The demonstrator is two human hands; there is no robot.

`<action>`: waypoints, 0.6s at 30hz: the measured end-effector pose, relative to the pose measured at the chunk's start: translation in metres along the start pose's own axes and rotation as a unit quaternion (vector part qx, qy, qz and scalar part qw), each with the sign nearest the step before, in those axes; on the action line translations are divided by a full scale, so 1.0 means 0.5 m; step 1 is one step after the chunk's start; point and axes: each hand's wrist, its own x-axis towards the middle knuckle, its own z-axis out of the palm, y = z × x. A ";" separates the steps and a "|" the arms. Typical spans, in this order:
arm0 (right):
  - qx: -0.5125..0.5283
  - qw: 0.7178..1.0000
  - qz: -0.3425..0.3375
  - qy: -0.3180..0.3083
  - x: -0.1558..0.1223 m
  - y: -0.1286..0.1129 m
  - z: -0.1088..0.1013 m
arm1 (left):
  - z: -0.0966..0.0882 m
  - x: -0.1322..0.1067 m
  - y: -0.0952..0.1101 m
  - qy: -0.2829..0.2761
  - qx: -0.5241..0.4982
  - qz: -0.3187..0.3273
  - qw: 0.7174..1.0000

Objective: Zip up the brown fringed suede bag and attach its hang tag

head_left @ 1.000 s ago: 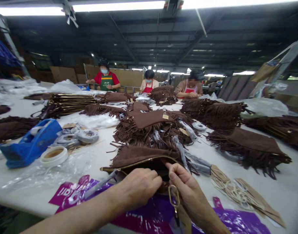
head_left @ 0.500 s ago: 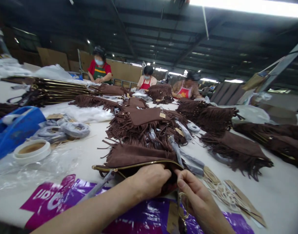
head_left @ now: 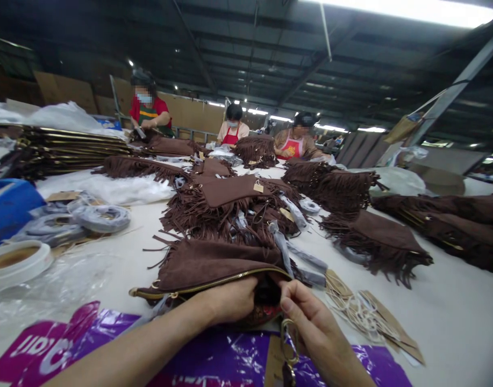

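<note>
A dark brown fringed bag (head_left: 222, 258) lies in front of me, its brass zipper open. My left hand (head_left: 232, 301) reaches inside the opening, and its fingers are hidden there. With thumb and fingers pinched, my right hand (head_left: 305, 309) grips the bag's edge at the right end of the zipper. Below that hand hangs a gold-coloured clasp (head_left: 290, 341). A patterned lining shows a little inside the mouth. Under the bag spreads a shiny purple plastic sheet (head_left: 230, 357).
More brown fringed bags (head_left: 234, 191) pile up ahead, with others (head_left: 375, 236) at right. Tags with white strings (head_left: 363, 312) lie right of my hand. Tape roll (head_left: 18, 263), wrapped coils (head_left: 103, 217) and a blue dispenser (head_left: 12, 207) stand left. Co-workers (head_left: 151, 110) work across the table.
My left hand has gone deeper into the bag, and its fingers are now out of sight. The right hand keeps its grip on the edge. The view has shifted to the right.
</note>
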 end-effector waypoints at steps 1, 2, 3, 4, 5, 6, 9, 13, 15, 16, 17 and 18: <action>0.008 1.000 0.007 -0.004 -0.002 0.000 0.000 | 0.004 0.000 0.007 0.010 -0.007 0.004 1.000; 0.016 1.000 0.014 -0.005 -0.004 0.001 -0.001 | 0.008 -0.001 0.014 0.018 -0.004 0.019 1.000; 0.021 1.000 0.019 -0.005 -0.005 0.001 -0.001 | 0.012 -0.001 0.019 0.019 0.006 0.034 0.999; 0.026 0.999 0.024 -0.004 -0.007 0.002 -0.001 | 0.017 -0.001 0.023 0.010 0.018 0.046 0.999; 0.029 0.999 0.025 0.000 -0.008 0.003 0.000 | 0.020 0.000 0.024 -0.007 0.027 0.050 0.998; 0.029 0.999 0.021 0.006 -0.008 0.005 0.000 | 0.023 0.002 0.022 -0.021 0.036 0.045 0.998; 0.020 1.000 0.002 0.017 -0.006 0.015 0.001 | 0.026 0.010 0.007 -0.020 0.045 -0.031 0.998; 0.009 1.000 0.001 0.013 -0.004 0.029 -0.002 | 0.015 0.020 -0.006 -0.033 0.032 -0.077 0.996; -0.001 1.000 0.006 0.010 -0.004 0.032 -0.004 | 0.008 0.021 -0.003 -0.053 -0.002 -0.077 0.996; -0.010 1.000 0.007 0.010 -0.004 0.032 -0.005 | 0.005 0.020 0.000 -0.057 -0.020 -0.079 0.995; -0.024 1.000 0.005 0.008 -0.004 0.032 -0.006 | 0.005 0.018 0.002 -0.055 -0.035 -0.082 0.995; -0.044 0.999 0.001 0.008 -0.003 0.031 -0.008 | 0.006 0.017 0.005 -0.049 -0.045 -0.082 0.994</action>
